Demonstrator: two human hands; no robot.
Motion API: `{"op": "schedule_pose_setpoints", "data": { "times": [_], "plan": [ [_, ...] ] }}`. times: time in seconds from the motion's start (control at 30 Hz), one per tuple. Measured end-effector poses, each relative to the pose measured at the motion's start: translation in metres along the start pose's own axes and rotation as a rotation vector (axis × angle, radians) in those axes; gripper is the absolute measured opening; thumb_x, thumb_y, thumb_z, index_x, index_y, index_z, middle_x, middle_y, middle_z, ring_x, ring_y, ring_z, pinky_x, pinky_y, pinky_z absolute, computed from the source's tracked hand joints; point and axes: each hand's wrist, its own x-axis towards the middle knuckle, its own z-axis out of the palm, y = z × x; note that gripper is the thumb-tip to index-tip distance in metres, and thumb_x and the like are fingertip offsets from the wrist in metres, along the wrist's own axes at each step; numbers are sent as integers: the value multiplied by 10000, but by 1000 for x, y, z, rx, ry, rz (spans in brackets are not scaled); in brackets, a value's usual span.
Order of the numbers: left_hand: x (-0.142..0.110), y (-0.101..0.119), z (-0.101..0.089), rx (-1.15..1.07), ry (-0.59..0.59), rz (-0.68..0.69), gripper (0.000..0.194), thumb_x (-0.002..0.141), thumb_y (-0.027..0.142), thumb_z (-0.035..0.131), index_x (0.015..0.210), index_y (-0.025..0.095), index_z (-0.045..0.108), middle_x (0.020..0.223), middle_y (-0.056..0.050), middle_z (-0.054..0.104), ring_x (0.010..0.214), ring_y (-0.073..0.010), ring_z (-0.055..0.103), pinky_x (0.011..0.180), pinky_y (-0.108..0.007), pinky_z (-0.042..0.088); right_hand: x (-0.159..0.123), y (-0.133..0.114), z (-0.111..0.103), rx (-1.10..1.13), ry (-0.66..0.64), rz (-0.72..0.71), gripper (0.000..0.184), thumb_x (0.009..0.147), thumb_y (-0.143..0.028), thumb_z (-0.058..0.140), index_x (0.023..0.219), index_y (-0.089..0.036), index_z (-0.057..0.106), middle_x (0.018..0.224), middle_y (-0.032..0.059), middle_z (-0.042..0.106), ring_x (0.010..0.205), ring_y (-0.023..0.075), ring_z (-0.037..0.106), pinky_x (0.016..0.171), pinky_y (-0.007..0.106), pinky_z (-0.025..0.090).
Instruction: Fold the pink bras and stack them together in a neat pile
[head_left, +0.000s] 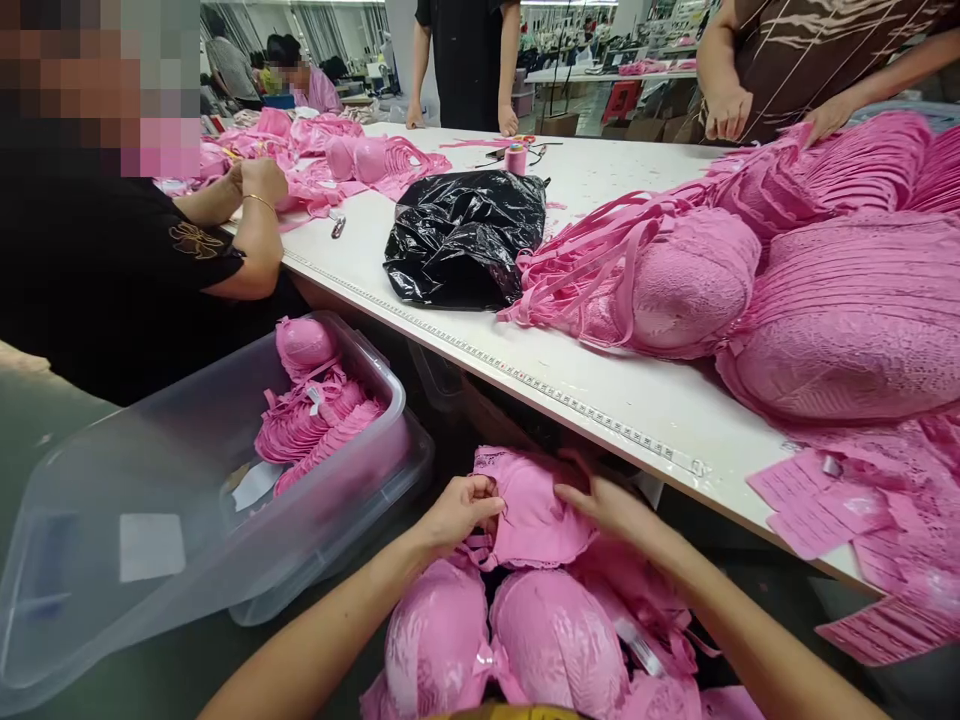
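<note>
We have the pink panel [541, 515] between our two hands, just off the near edge of the desk [577, 375] and directly beyond the padded cups [559, 630]. It spreads left to right, a little wider than it is deep, so its longer line seems to run from one hand to the other. Neither hand is nearer: our left hand [461, 513] meets its left edge, our right hand [609, 503] its right part. The left grip is closed, thumb and fingertips pinching the edge; the right grip has the thumb over the cloth and seems to hold it from beneath.

The right fingers are mostly out of sight, so how firmly they press we cannot tell. The panel's underside is hidden, and its far edge looks folded or bunched. Whether it is joined to the cups we cannot make out; their near side is cut off by the frame. Left of us is the bin [341, 475] with pink pieces [322, 430] inside; on the desk, the black bag [465, 240] lies left of the large bra stack [847, 330].
</note>
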Motion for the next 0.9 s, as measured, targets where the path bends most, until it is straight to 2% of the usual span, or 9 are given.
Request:
{"op": "schedule_pose_setpoints", "data": {
  "times": [0.07, 0.13, 0.2, 0.27, 0.37, 0.57, 0.73, 0.9],
  "plan": [
    [-1, -2, -1, -76, -19, -45, 339, 573, 351, 773, 625, 131, 521, 565, 28, 531, 484, -83, 520, 523, -241, 452, -12, -12, 5, -115, 128, -103, 251, 802, -323, 512, 977, -201, 643, 913, 100, 671, 888, 277, 610, 796, 389, 440],
    [-3, -4, -2, -139, -25, -87, 357, 570, 362, 783, 645, 135, 518, 575, 24, 545, 485, -91, 537, 527, -255, 465, -25, -26, 13, -103, 221, -269, 217, 841, -317, 467, 898, -205, 644, 895, 87, 660, 847, 240, 597, 765, 344, 439],
    [-5, -6, 0, -174, -13, -98, 369, 561, 363, 794, 649, 136, 517, 567, 29, 545, 479, -94, 543, 522, -256, 468, -34, -38, 24, -25, 171, -331, 199, 845, -300, 469, 769, -200, 622, 763, 56, 645, 704, 189, 582, 657, 285, 436],
    [-6, -6, 3, -190, 9, -80, 366, 555, 355, 802, 643, 130, 527, 561, 32, 540, 478, -89, 538, 520, -246, 465, -37, -46, 36, 21, 106, -282, 182, 829, -291, 493, 705, -193, 583, 664, 25, 614, 595, 155, 545, 566, 253, 406],
    [-9, -6, 7, -206, 40, -48, 346, 558, 345, 805, 640, 109, 565, 585, 15, 557, 507, -85, 539, 537, -232, 464, -37, -51, 49, 51, 95, -204, 149, 808, -304, 517, 721, -186, 544, 650, 10, 596, 574, 142, 529, 526, 234, 383],
    [-12, -8, 12, -190, 87, -6, 325, 574, 356, 784, 610, 105, 581, 577, 18, 533, 520, -84, 517, 545, -224, 450, -36, -54, 54, 102, 104, -152, 136, 784, -283, 523, 684, -192, 509, 614, 1, 580, 556, 142, 527, 515, 229, 387],
    [-15, -9, 16, -7, 158, 104, 286, 626, 364, 711, 596, 141, 534, 524, 45, 484, 474, -81, 463, 488, -204, 387, -38, -57, 56, 86, 137, -144, 139, 778, -272, 514, 664, -194, 509, 604, 7, 588, 546, 147, 532, 514, 234, 381],
    [-16, -11, 18, 162, 217, 195, 198, 665, 319, 632, 606, 151, 546, 545, 29, 521, 506, -97, 462, 498, -203, 366, -42, -58, 63, -58, 216, -156, 140, 784, -266, 490, 668, -193, 518, 635, 22, 599, 551, 155, 539, 520, 244, 359]
  ]
}}
